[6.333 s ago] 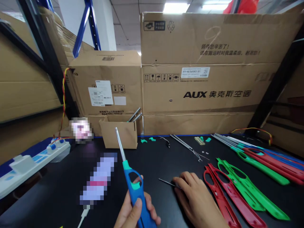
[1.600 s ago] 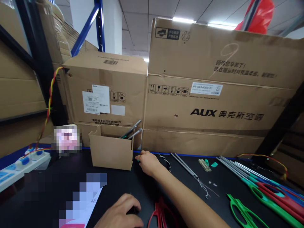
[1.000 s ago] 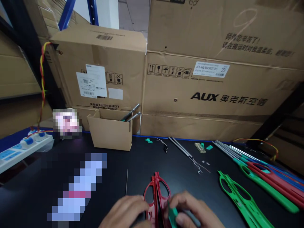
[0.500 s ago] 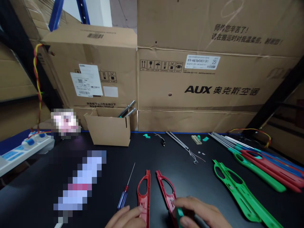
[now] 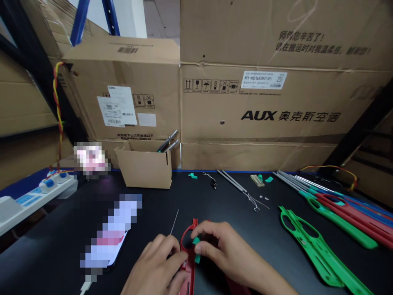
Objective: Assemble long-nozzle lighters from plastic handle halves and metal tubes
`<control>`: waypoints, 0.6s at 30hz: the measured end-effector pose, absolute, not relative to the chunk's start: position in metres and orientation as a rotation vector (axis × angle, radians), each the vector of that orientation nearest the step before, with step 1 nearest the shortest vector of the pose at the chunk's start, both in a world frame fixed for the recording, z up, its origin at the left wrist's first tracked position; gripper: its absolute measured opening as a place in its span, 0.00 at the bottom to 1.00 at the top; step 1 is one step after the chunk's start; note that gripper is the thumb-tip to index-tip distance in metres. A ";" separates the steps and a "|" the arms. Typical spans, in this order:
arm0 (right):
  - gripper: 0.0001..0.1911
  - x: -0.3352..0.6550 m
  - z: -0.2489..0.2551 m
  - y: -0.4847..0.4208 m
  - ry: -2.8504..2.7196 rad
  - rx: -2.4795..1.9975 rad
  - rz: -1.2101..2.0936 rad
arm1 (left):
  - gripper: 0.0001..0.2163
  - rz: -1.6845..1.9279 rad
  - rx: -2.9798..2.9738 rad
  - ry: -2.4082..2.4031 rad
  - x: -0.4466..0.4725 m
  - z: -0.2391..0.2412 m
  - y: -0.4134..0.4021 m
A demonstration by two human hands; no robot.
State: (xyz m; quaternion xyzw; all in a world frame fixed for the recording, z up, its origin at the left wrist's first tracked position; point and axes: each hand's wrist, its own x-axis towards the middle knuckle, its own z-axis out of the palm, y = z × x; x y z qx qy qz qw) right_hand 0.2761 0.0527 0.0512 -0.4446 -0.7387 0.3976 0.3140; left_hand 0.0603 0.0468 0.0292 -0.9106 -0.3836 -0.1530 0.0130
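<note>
My left hand (image 5: 155, 266) and my right hand (image 5: 222, 250) meet over a red plastic lighter-handle shell (image 5: 188, 241), and the left fingers press against its side. A small teal plastic part (image 5: 197, 248) is pinched in my right fingertips against the shell's loop. A second red shell half (image 5: 236, 284) shows under my right wrist, mostly hidden. Just left of my left hand, the thin steel shaft of a screwdriver (image 5: 174, 222) rises from behind my fingers, its handle hidden.
The black workbench (image 5: 61, 229) holds a green lighter shell (image 5: 316, 254), stacked red and blue shells (image 5: 346, 215), metal rods (image 5: 231, 181), and teal parts (image 5: 192, 175). Behind stand a small cardboard box (image 5: 143, 170) holding metal tubes and large cartons (image 5: 258, 94). A power strip (image 5: 39, 190) lies left.
My hands have come together over the red shell, with the teal part moved up against its loop. The second red half, lying apart earlier, is now mostly hidden under my right wrist.
</note>
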 end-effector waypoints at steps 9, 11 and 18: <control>0.09 0.274 0.046 0.058 -1.995 -1.187 1.003 | 0.09 -0.575 -2.855 -1.080 0.063 0.019 0.044; 0.09 0.273 0.045 0.059 -2.003 -1.195 1.001 | 0.09 -0.631 -2.868 -1.099 0.063 0.020 0.044; 0.06 0.276 0.047 0.061 -1.968 -1.223 0.996 | 0.09 -0.771 -2.872 -1.140 0.064 0.019 0.046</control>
